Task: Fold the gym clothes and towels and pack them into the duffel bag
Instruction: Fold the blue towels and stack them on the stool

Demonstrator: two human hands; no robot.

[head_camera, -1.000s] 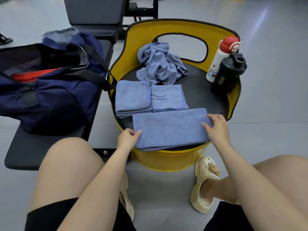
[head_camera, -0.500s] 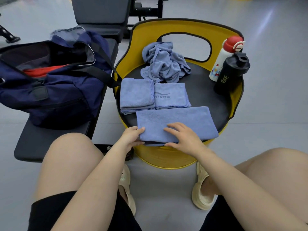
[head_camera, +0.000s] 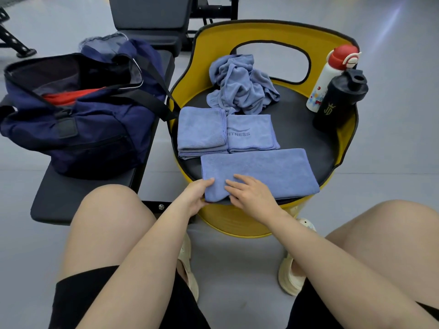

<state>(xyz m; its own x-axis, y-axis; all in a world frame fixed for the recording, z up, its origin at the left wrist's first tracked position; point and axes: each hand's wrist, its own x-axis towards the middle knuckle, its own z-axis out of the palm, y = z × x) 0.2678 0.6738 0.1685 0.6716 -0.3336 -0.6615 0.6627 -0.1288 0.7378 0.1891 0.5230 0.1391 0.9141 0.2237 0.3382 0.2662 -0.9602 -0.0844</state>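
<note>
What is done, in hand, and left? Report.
Done: two folded towels lie side by side; something red already sits in the duffel bag. In hand: left hand grips the long towel's corner, right hand presses it. Left: the crumpled towel, then packing.

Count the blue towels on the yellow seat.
4: towel under both hands at the front edge; two folded behind it, plain one left, FITNESS one right; crumpled one at the back, possibly more than one.
</note>
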